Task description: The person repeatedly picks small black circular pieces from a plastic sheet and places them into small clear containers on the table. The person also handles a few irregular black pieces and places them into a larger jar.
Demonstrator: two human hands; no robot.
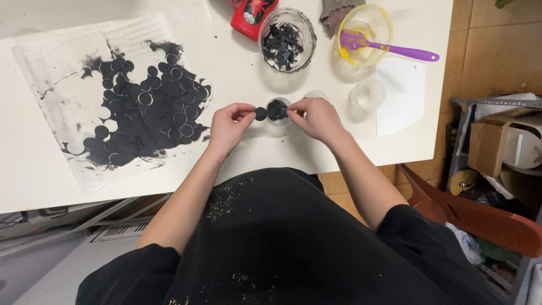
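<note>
Near the tabletop's [237, 68] front edge, the left hand [228, 125] pinches a small black disc [260, 113]. The right hand's [317, 117] fingertips grip another dark disc [276, 109] over a small clear cup [278, 118].

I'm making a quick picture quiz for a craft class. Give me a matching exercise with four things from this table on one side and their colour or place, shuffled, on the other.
Things:
1. spatula
2. small black disc
3. plastic sheet
4. scraper card

Descriptions:
A. white, flat on the table right of the hands
B. purple, resting in the yellow-smeared bowl
C. smeared black and punched with round holes, on the left
D. pinched in the left hand

Pairs: 1-B, 2-D, 3-C, 4-A
</note>
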